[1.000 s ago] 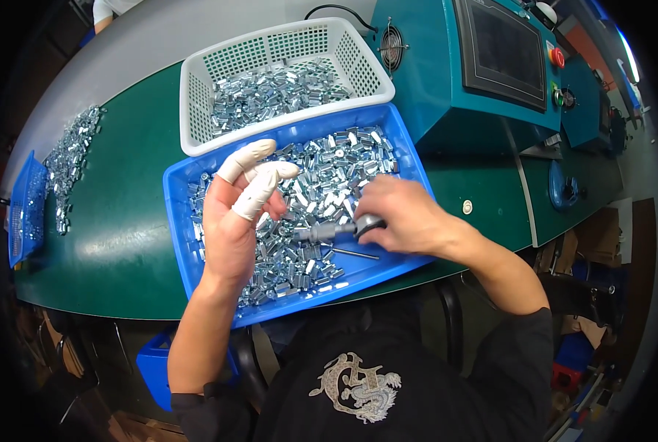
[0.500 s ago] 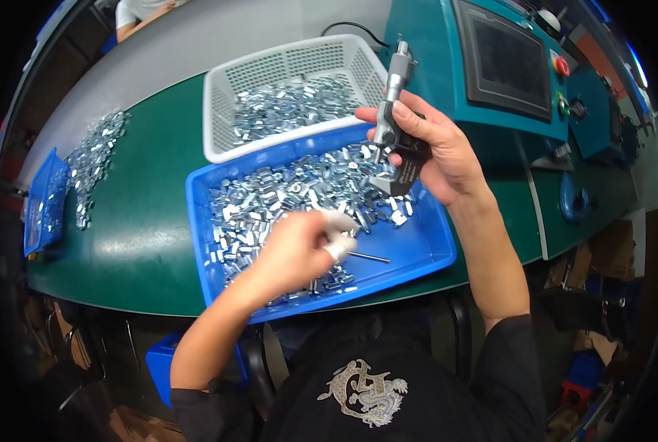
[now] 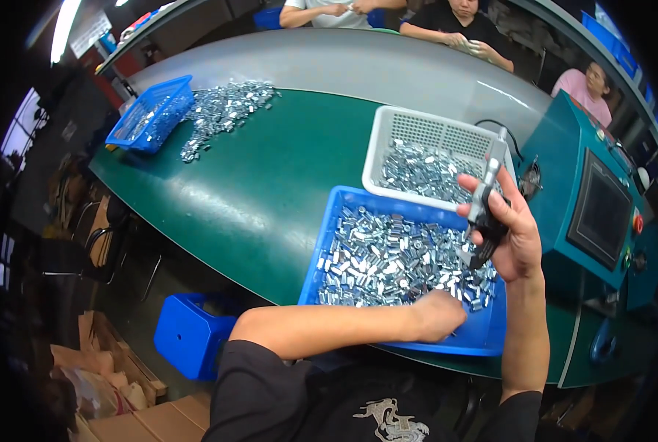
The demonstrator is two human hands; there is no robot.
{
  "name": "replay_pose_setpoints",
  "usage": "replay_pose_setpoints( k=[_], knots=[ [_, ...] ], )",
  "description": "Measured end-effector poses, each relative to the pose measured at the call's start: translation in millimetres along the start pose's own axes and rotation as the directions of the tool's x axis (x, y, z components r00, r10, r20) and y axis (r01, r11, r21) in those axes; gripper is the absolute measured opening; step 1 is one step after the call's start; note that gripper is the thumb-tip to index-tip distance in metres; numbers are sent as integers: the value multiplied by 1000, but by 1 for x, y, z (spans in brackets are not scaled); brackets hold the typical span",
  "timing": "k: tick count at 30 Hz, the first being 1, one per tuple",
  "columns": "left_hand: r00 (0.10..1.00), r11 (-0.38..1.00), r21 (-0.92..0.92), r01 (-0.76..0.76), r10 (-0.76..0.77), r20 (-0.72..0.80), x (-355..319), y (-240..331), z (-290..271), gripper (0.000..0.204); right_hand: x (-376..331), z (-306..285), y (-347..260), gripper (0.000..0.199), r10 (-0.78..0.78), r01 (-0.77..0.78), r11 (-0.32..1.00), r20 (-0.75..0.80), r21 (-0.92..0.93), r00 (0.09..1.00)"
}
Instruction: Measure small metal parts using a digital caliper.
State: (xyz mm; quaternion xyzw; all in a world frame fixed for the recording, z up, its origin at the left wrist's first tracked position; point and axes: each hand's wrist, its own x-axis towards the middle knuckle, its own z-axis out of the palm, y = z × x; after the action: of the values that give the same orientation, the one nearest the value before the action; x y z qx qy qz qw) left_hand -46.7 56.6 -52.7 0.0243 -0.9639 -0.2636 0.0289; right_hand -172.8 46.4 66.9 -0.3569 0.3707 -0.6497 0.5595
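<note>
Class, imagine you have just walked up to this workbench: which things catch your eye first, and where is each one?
The blue tray heaped with shiny metal parts sits at the near edge of the green table, with the left hand down in it. The right hand holds a slim tool upright above the tray. Behind stands a white basket of similar parts.

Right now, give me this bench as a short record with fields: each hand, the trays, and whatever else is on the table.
left hand: reaching across into the blue tray, resting on its metal parts
right hand: raised, holding a grey and black hand tool upright
blue tray: full of small silver metal parts
white basket: behind it, same parts
table: green top, loose parts pile, blue basket far left
</note>
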Motion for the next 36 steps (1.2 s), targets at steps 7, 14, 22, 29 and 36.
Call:
replay_pose_setpoints(
  k=[7,14,22,29,36],
  knots=[
    [995,994,-56,97,-95,33,15,14,-12,23,4,-4,-6,74,43,-43,999,-40,-4,998],
    [933,902,248,354,-321,-164,3,-14,-43,29,2,-41,5,70,28,-26,987,-10,157,1000],
    [884,877,117,465,-467,-17,-9,-21,-55,33,-4,-43,18,69,100,-108,977,58,182,993],
    [932,902,236,361,-359,-56,-4,-28,-57,30,-2,-54,24,48,101,-89,965,-37,248,994],
    [944,937,177,301,-266,-193,-8,-32,-54,32,-4,-51,25,32,100,-75,959,-78,274,992]
  ],
)
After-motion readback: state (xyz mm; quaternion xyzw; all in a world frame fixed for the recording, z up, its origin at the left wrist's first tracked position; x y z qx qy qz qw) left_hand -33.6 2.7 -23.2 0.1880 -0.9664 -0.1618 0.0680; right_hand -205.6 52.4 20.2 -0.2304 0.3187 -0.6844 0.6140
